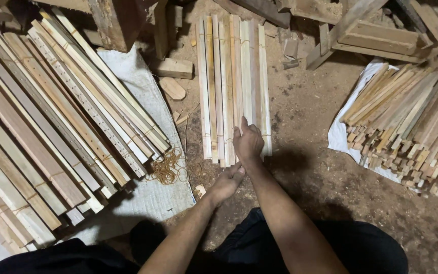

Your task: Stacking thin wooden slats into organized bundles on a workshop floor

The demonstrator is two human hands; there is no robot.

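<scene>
A row of long pale wooden slats [231, 86] lies side by side on the dirt floor in front of me, bound with rubber bands near both ends. My right hand [248, 142] rests on the near ends of the slats, fingers curled over them. My left hand [227, 181] sits just below, at the slats' near edge, fingers bent; what it holds, if anything, is hidden. A loose heap of tan rubber bands [167, 168] lies left of the hands on a white sack [143, 101].
A big stack of banded slat bundles [51, 127] fills the left. A pile of short wood strips [411, 127] lies on a white cloth at right. Offcut blocks [171, 68] and scrap timber [371, 35] lie at the back. My dark-clothed legs are below.
</scene>
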